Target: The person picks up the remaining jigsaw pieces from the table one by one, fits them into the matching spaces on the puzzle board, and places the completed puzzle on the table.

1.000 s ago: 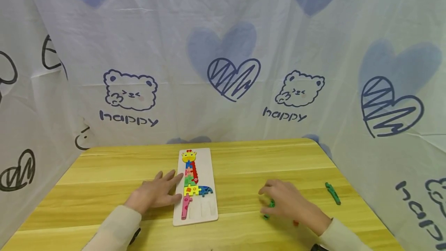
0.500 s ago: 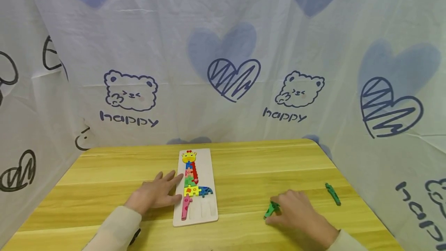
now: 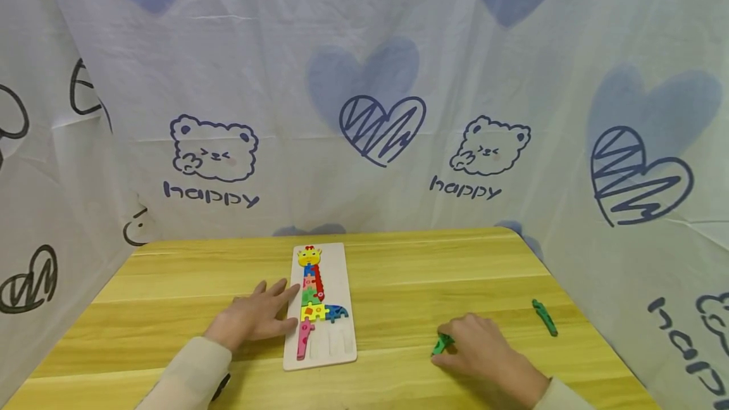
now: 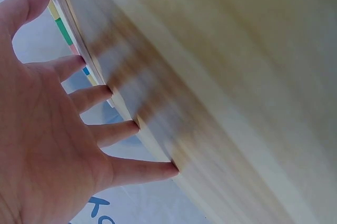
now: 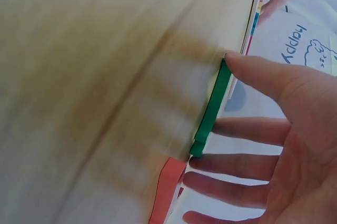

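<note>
A pale puzzle board (image 3: 336, 271) lies on the table with giraffe pieces set in it, from a yellow head (image 3: 309, 257) down to one pink leg (image 3: 304, 339). Bare slots show right of that leg. My left hand (image 3: 257, 314) rests with spread fingers at the board's left edge, thumb and a fingertip touching it. Right of the board, my right hand (image 3: 478, 348) pinches a green puzzle piece (image 5: 213, 105) low at the tabletop, thumb at one end and fingers toward the other. Close by those fingers sits a red piece (image 5: 167, 190), hidden under the hand in the head view.
Farther right on the wooden table (image 3: 398, 271) lies another slim green piece (image 3: 545, 317). A white cloth (image 3: 296, 81) printed with hearts and bears hangs behind the table and along its sides.
My right hand has come down over the green piece and its fingers have closed in on it. The red piece, once visible below that hand, is now covered. My left hand stays put.
</note>
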Available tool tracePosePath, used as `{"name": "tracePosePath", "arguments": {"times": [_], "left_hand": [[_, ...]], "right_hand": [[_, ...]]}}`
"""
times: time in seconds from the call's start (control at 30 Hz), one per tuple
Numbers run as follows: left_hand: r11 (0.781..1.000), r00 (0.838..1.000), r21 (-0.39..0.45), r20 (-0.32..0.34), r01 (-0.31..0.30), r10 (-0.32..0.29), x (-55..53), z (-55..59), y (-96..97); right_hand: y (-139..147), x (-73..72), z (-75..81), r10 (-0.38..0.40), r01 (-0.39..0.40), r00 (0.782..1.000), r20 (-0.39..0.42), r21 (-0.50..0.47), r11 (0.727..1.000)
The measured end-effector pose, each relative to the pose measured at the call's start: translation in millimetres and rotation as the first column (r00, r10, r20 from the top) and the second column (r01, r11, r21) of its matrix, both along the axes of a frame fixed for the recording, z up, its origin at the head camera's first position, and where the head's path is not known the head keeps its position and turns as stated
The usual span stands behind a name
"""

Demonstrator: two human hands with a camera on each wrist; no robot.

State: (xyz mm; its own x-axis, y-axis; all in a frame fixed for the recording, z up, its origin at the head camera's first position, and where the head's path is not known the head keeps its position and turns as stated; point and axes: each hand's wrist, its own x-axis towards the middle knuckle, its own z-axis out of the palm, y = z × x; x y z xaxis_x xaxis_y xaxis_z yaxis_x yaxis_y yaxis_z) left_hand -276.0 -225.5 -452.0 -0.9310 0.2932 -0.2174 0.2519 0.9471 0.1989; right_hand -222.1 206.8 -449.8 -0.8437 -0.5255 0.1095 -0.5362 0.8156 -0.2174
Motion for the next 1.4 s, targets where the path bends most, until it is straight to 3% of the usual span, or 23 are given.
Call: {"name": "tracePosePath", "arguments": {"times": [0.73,1.13,1.4], "left_hand": [[1.000,1.000,0.004,0.004,-0.003,0.003,0.0,-1.8,-0.1],[1.000,1.000,0.017,-0.011,0.001,-0.001,1.6,1.0,-0.9],[1.000,1.000,0.024,-0.012,0.003,-0.003,2.4,1.6,0.0]], "right_hand": [[-13,-11.8,8.7,0.111,-0.110,0.993,-0.044,0.041,0.993],[-49,-24.9,15.7,0.220,-0.210,0.965,-0.140,0.083,0.974],[-78,-27.7,21.7,0.197,-0.187,0.975,-0.103,0.102,0.977]]}}
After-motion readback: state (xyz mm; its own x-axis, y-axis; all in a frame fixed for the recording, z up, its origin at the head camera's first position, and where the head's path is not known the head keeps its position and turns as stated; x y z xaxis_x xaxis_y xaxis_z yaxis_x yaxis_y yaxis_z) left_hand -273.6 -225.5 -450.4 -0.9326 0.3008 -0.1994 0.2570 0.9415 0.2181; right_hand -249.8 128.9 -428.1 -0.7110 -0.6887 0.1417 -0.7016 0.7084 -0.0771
